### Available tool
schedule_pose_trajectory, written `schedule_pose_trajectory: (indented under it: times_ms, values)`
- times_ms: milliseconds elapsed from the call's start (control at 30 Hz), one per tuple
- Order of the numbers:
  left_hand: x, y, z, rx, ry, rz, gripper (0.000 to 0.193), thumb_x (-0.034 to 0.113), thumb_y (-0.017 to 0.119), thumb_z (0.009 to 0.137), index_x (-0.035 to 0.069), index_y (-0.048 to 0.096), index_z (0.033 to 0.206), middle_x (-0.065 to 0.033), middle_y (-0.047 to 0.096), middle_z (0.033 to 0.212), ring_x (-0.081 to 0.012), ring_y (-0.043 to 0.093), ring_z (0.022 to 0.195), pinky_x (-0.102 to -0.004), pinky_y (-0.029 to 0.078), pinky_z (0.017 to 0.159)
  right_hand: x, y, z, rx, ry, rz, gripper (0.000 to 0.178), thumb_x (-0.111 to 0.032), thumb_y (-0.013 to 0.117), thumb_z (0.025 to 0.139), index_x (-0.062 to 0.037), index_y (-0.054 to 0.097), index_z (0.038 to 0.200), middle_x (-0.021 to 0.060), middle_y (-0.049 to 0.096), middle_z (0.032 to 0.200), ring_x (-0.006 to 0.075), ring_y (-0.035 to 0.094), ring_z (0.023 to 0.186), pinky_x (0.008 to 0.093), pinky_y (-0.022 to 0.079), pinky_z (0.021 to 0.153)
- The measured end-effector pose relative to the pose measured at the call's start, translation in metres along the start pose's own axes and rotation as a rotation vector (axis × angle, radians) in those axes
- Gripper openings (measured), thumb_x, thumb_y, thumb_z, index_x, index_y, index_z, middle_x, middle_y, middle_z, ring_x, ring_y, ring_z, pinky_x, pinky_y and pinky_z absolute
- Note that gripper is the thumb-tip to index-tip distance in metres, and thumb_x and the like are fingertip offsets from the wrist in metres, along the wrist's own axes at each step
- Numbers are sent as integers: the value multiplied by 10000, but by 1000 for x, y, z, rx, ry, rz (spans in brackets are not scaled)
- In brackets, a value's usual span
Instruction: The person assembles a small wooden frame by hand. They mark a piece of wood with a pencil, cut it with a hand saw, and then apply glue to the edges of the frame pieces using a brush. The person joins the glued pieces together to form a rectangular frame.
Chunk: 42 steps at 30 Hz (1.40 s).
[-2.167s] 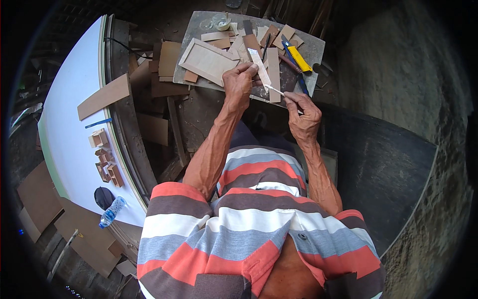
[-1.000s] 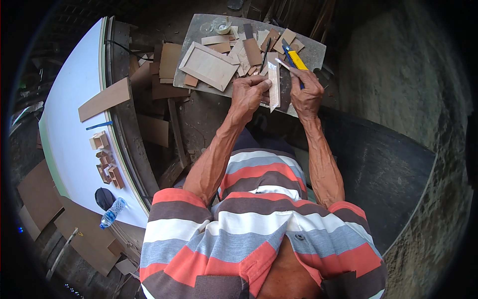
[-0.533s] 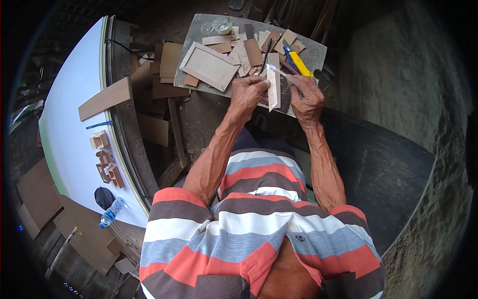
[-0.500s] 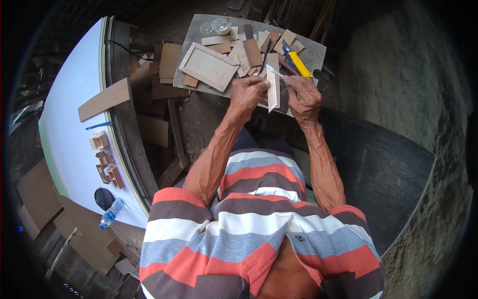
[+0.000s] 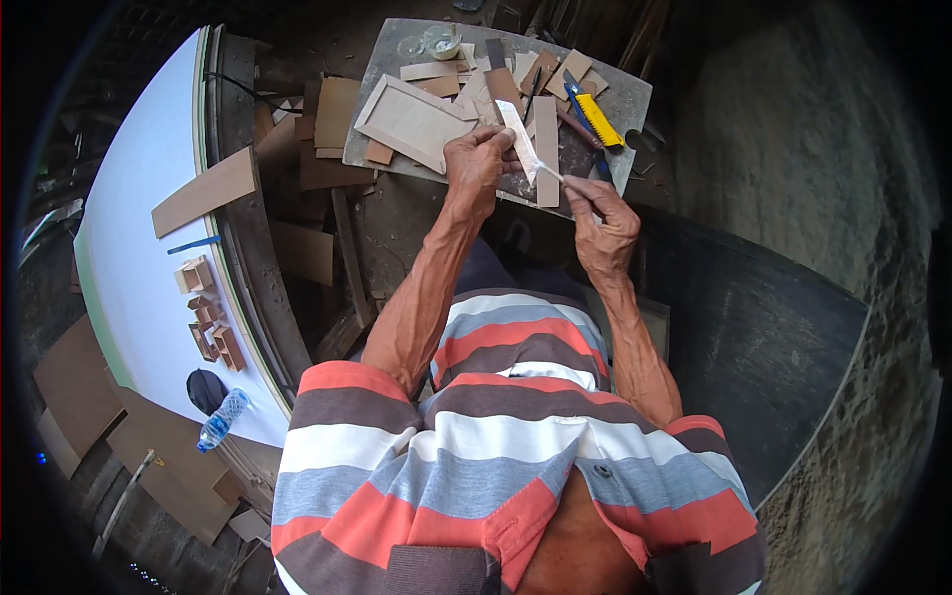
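Note:
Between the thumb and fingers of my left hand (image 5: 476,164) is a narrow wood strip (image 5: 514,131) with a white coating along its face, held tilted above the small table (image 5: 359,149). My right hand (image 5: 605,226) pinches a thin stick (image 5: 551,174); its white-smeared tip touches the strip's near end. Just beyond, a bare wood strip (image 5: 546,139) lies at the table's near edge. To the left of my left hand rests a flat panel with raised borders (image 5: 412,117). A yellow utility knife (image 5: 599,121) lies beyond my right hand.
Thin wood offcuts (image 5: 506,84) litter the table around a small cup of white stuff (image 5: 441,43). At left, a white board (image 5: 139,238) carries small wooden boxes (image 5: 216,337), a plank (image 5: 205,192) and a plastic bottle (image 5: 223,420). A dark board (image 5: 754,337) stands at right.
The stick has gone from the strip's far end to its near end as my right hand came toward me. The strip now slants the other way, shifted left, uncovering the bare strip.

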State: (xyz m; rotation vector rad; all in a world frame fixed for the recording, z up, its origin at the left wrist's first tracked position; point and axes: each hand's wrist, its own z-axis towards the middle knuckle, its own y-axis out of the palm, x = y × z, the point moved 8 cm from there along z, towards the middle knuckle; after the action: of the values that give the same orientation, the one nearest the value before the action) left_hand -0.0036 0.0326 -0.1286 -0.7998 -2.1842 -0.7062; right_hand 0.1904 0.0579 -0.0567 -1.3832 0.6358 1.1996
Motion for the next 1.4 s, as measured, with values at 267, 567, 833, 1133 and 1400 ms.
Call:
schedule_pose_trajectory:
  times_ms: [267, 567, 833, 1133, 1400]
  values:
    - [7, -9, 4, 76, 107, 19, 179, 37, 645, 889, -109, 669, 990, -100, 649, 785, -171, 634, 657, -283, 574, 610, -3, -6, -10, -49, 55, -17, 129, 49, 659, 802, 4, 704, 915, 121, 690, 836, 262, 684, 788, 319, 523, 695]
    - [15, -6, 0, 64, 152, 60, 189, 39, 644, 887, -115, 678, 990, -114, 654, 775, -173, 634, 634, -283, 575, 597, -8, 4, -7, -125, 108, 34, 98, 31, 649, 827, 8, 698, 909, 116, 684, 823, 215, 677, 750, 303, 522, 666]
    - [2, -1, -5, -70, 27, 79, 195, 47, 657, 890, -96, 683, 1019, -124, 675, 818, -174, 649, 658, -276, 569, 612, 6, -4, 15, 32, 82, 25, 123, -3, 664, 881, -7, 716, 992, 65, 698, 867, 128, 654, 805, 251, 509, 729]
    - [-5, 11, -18, -200, -34, 146, 184, 53, 658, 893, -85, 690, 1012, -97, 688, 838, -132, 647, 675, -234, 541, 601, 14, 6, 34, 21, -65, -41, 110, 0, 669, 854, -3, 714, 954, 93, 704, 860, 182, 675, 815, 293, 518, 751]
    - [-4, 10, -18, -237, -11, 195, 150, 34, 655, 866, -75, 718, 947, -112, 690, 775, -153, 648, 637, -256, 545, 561, 18, -13, 40, 3, 43, -58, 121, 7, 643, 845, 2, 706, 948, 113, 704, 860, 233, 692, 796, 324, 528, 753]
